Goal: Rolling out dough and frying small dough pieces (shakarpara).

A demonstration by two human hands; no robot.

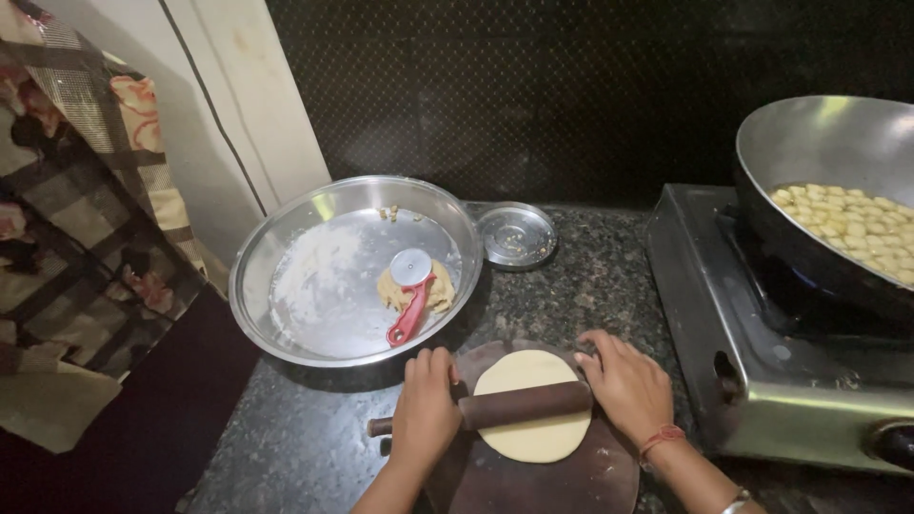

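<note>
Both forearms come up from the bottom edge of the head view and end on a dark wooden rolling pin [514, 405]. It lies across a flat, pale round of dough [533, 405], which rests on a round brown rolling board [571, 481] set on the speckled dark counter [571, 286]. The left hand [426, 405] is curled over the pin's left part, fingers bent down around it, with the thin handle end poking out to the left of the wrist. The right hand [625, 381] lies palm-down on the pin's right end, fingers fairly flat and spread rather than wrapped; whether it truly grips the pin I cannot tell. A reddish thread circles the right wrist.

Beyond the board, touching its far left edge, sits a wide steel basin [286, 247] dusted with flour. Inside it lie a lump of tan dough [440, 293] and a wheel cutter with a red handle [409, 314], the wheel resting against the lump. Just right of the basin is a small steel plate [515, 235] holding a few crumbs. To the right stands a steel gas stove [752, 381], and on it a large dark pan [819, 143] holds many small pale dough pieces [857, 228] in oil. Patterned cloth [76, 190] hangs at the left.
</note>
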